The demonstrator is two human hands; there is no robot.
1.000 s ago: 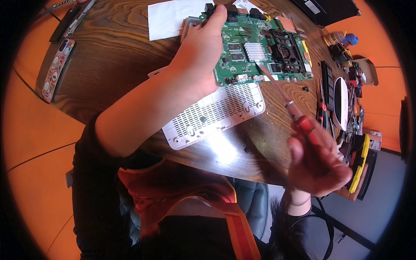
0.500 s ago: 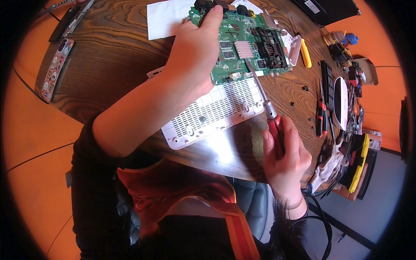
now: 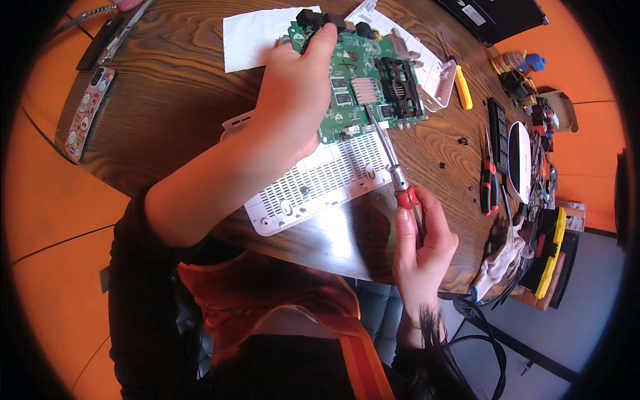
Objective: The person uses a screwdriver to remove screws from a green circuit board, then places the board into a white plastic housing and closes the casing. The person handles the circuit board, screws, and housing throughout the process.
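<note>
My left hand (image 3: pixel 300 83) is closed around the left side of a green circuit board (image 3: pixel 343 110), its thumb lying across the top near black connectors. The board is held up above the table and bears a ribbed pale heatsink (image 3: pixel 365 91) and a black slotted part (image 3: pixel 401 87). In my right hand (image 3: pixel 425 243) is a screwdriver (image 3: pixel 404 193) with a red handle and metal shaft. Its tip reaches the board's surface just below the heatsink; whether it is wedged under the edge I cannot tell. Beneath the board lies a white vented plastic cover (image 3: pixel 293 210).
A white casing part (image 3: pixel 437 93) and a yellow-handled tool (image 3: pixel 463 88) lie beyond the board. Red-black pliers (image 3: pixel 490 187), small dark bits (image 3: pixel 463 141) and a white oval device (image 3: pixel 519 163) are on the right. A patterned phone case (image 3: pixel 90 113) lies left, white paper (image 3: pixel 250 40) behind.
The board, my left hand and the screwdriver in my right hand have shifted slightly left and down in view. The tip stays near the heatsink's lower edge. More of the white casing shows.
</note>
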